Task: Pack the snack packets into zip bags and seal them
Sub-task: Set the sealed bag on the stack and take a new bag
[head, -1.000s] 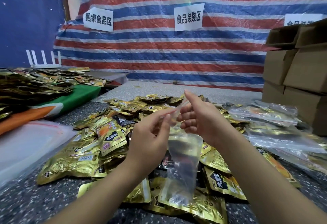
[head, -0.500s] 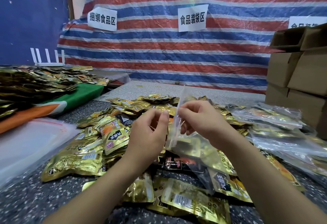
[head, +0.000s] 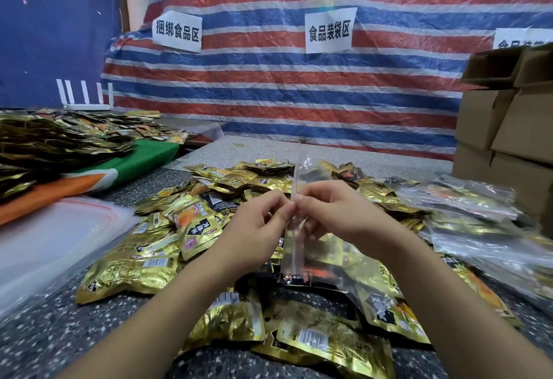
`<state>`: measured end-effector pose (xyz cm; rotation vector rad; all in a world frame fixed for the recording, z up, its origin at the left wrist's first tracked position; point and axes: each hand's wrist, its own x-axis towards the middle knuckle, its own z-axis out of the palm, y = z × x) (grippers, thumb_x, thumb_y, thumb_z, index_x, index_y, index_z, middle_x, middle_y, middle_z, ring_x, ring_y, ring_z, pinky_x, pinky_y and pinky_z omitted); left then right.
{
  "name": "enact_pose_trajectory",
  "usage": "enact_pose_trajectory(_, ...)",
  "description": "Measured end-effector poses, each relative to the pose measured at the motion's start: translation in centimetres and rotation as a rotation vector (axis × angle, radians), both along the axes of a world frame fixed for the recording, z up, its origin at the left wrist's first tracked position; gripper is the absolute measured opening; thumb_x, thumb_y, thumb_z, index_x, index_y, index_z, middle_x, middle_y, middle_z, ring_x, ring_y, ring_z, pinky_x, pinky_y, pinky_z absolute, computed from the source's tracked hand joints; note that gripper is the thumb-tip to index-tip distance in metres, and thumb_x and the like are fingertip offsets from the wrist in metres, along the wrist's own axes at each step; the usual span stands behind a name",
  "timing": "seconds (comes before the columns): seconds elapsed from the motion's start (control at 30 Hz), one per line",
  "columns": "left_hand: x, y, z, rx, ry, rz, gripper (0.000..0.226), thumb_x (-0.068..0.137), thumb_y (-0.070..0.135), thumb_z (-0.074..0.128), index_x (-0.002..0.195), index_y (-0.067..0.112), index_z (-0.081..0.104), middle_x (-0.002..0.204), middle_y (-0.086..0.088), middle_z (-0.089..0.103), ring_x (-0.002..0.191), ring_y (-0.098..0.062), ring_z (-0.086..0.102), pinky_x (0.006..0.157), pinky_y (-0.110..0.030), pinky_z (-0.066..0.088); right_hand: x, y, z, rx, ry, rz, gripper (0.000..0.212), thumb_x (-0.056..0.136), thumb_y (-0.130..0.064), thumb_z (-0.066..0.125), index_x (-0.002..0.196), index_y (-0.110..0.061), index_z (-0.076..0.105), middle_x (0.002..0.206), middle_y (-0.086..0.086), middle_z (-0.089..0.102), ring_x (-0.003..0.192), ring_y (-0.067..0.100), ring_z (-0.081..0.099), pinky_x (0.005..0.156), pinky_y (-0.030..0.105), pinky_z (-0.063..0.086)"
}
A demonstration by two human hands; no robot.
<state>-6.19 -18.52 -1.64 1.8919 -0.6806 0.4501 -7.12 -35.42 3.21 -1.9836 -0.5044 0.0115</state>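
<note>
Pinching clear bag at mouth, left hand and right hand each in closed grip on opposite lips; bag edge-on, long axis upright between hands, over packets heaped on worktop; judging mouth being opened; packets lie nearer left hand.

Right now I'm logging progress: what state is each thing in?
Clear plastic zip bag: held upright, apparently empty.
Left hand: pinching the bag's edge.
Right hand: pinching the bag's edge.
Gold foil snack packets: loose pile, unpacked.
Filled clear bags: stacked at right.
Brown cardboard box: flaps open.
</note>
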Motion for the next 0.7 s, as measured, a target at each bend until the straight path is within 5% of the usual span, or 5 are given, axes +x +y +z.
enact_pose_trajectory(0.3, 0.02, 0.40, -0.43, 0.320, -0.213, 0.145, 0.012, 0.098, 0.028, 0.056, 0.086, 0.031, 0.054, 0.071, 0.022, 0.051, 0.068, 0.005, 0.048, 0.057, -0.015, 0.031, 0.02, -0.11, -0.10, -0.206, -0.107, -0.083, 0.025, 0.101, -0.022, 0.057, 0.084, -0.010, 0.071, 0.076, 0.003, 0.075, 0.059, 0.015, 0.070, 0.058, 0.032, 0.059)
enact_pose_trajectory(0.47, -0.03, 0.08, -0.51, 0.312, -0.203, 0.125, 0.023, 0.089, 0.045, 0.060, 0.082, 0.025, 0.051, 0.072, 0.012, 0.052, 0.064, -0.006, 0.047, 0.057, -0.029, 0.039, -0.01, 0.33, 0.08, -0.304, -0.207, -0.170, 0.027, 0.099, -0.023, 0.059, 0.077, -0.015, 0.072, 0.067, 0.004, 0.072, 0.062, 0.018, 0.071, 0.069, 0.049, 0.060)
enact_pose_trajectory(0.7, -0.09, 0.19, -0.39, 0.229, -0.187, 0.103, 0.028, 0.089, 0.035, 0.065, 0.067, 0.035, 0.049, 0.061, 0.015, 0.050, 0.060, -0.002, 0.045, 0.055, -0.028, 0.033, -0.29, -0.15, 0.68, -0.288, -0.063, -0.089, 0.025, 0.101, -0.020, 0.057, 0.082, -0.013, 0.070, 0.070, 0.002, 0.073, 0.063, 0.012, 0.071, 0.059, 0.028, 0.056)
